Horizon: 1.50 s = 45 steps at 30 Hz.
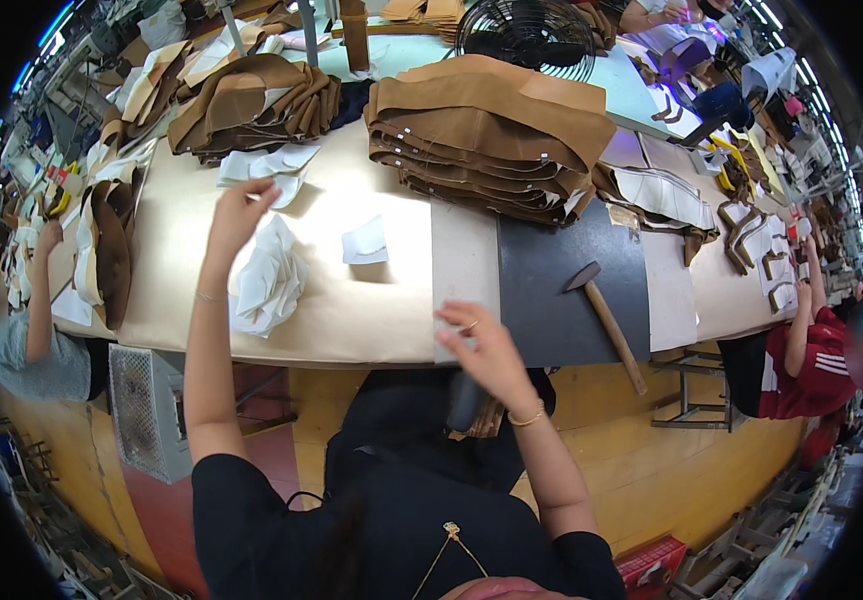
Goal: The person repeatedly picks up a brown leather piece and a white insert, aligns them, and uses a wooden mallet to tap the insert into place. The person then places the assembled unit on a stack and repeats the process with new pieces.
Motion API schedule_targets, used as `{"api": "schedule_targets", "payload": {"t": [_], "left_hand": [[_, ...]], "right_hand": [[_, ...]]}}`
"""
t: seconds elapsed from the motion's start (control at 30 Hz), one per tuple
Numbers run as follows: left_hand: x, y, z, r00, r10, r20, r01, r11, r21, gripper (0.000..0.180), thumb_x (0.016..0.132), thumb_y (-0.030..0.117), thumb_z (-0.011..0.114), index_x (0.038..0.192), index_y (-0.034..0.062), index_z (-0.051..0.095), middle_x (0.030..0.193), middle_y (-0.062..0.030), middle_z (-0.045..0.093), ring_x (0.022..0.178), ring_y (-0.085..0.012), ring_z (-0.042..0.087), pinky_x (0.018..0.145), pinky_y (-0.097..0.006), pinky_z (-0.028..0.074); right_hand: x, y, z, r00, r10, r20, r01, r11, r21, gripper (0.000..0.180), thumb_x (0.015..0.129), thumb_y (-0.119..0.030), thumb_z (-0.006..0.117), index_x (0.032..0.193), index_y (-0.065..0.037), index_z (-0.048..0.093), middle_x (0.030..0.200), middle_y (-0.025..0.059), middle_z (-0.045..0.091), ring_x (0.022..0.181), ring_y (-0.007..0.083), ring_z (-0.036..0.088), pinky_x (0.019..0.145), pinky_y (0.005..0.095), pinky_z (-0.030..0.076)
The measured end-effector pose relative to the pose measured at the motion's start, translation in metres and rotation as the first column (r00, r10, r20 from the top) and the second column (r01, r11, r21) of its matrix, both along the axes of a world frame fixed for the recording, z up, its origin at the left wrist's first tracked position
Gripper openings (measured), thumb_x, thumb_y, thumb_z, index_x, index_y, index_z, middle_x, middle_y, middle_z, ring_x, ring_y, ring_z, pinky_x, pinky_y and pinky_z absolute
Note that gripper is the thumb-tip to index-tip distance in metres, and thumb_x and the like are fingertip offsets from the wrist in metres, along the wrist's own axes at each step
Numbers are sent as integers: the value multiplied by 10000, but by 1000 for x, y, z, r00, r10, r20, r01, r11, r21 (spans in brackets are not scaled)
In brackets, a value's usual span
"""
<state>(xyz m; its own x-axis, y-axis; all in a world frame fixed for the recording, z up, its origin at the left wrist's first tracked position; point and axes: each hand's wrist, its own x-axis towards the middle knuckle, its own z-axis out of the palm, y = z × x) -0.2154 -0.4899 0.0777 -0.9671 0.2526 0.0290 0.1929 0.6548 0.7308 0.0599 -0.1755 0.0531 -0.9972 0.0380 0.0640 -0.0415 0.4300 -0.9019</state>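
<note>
My left hand (241,208) hovers over the table with its fingers curled together, beside a small stack of white pieces (289,160). Whether a thin piece is between its fingertips cannot be made out. Just below it lies a loose heap of white cut pieces (269,280). A single white piece (365,242) rests flat between my two hands. Near the table's front edge, my right hand (481,345) is slightly blurred, fingers apart, with nothing visible in it.
A tall stack of brown leather-like pieces (491,130) stands ahead, another brown pile (251,105) at the far left. A hammer (606,325) lies across a dark board (551,290), its handle past the front edge. A black fan (526,40) stands behind. Co-workers sit at both sides.
</note>
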Motion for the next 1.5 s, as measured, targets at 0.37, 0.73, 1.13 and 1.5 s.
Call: {"api": "schedule_targets", "payload": {"t": [0.37, 0.73, 1.13, 1.5], "left_hand": [[69, 147, -37, 963, -265, 55, 249, 788, -563, 586, 819, 199, 741, 1326, -1, 527, 1187, -271, 607, 1117, -397, 599, 967, -431, 475], [74, -141, 34, 878, 215, -429, -274, 958, -81, 333, 990, 120, 526, 1279, -32, 595, 1262, -185, 641, 1124, -274, 630, 983, -349, 459], [178, -339, -60, 379, 589, -713, -857, -67, -511, 336, 970, 233, 426, 1210, 93, 616, 1236, -138, 593, 953, -337, 657, 763, -507, 521], [153, -369, -114, 458, 744, -486, -796, 99, -598, 474, 997, 512, 404, 1346, 252, 591, 1386, -98, 563, 1214, -319, 576, 939, -575, 437]], "right_hand": [[15, -25, -23, 993, -39, -110, 84, 894, 440, 254, 902, -233, 640, 1090, -68, 686, 917, 84, 671, 850, 269, 649, 767, 388, 520], [18, -23, -20, 992, -71, -108, 103, 938, 330, 229, 911, -215, 626, 1061, -59, 700, 942, 90, 685, 873, 292, 654, 785, 387, 521], [16, -26, -18, 996, -40, -78, 68, 910, 409, 218, 907, -214, 626, 1037, -60, 712, 917, 92, 691, 837, 300, 662, 762, 395, 528], [13, -7, -17, 977, -94, -193, 132, 972, 195, 200, 923, -215, 610, 999, -62, 714, 936, 104, 684, 886, 304, 652, 806, 402, 521]]}}
